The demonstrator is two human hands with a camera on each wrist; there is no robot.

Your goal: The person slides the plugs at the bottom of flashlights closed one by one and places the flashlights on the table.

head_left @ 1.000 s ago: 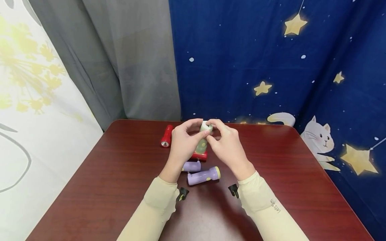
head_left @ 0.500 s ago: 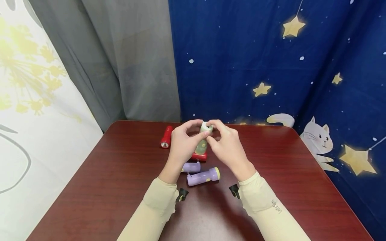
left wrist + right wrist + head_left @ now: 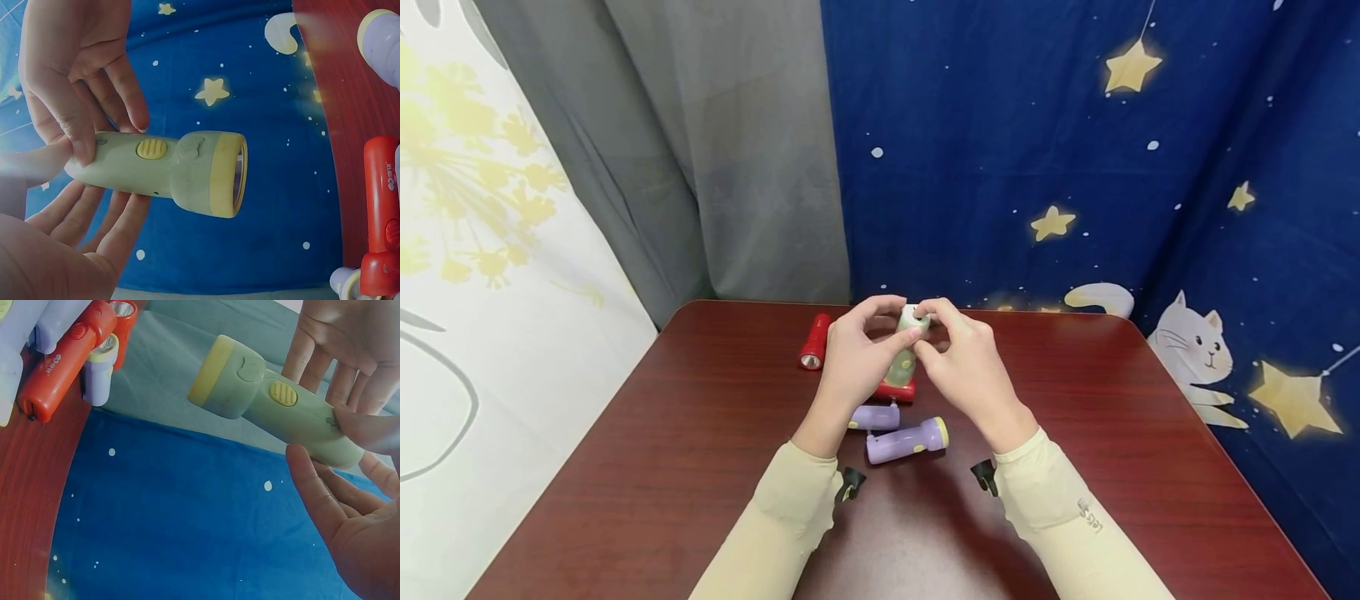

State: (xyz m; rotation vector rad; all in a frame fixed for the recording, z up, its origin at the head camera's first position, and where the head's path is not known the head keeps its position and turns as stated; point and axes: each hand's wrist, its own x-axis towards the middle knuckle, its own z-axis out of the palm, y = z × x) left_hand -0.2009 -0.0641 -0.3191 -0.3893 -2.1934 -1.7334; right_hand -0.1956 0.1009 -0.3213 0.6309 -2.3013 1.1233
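Both my hands hold a pale green flashlight with a yellow rim above the table's far part. My left hand grips its tail end between thumb and fingers from the left. From the other side, my right hand holds the same end with thumb and fingertips. The left wrist view shows the flashlight's yellow slide switch and its lens pointing towards the table side. In the right wrist view the green body is tilted, its tail partly hidden by fingers.
One red flashlight lies left of my hands on the brown table. Another red flashlight lies beneath the green one, partly covered. Nearer me are two purple flashlights, one partly behind my left wrist, one lying slanted.
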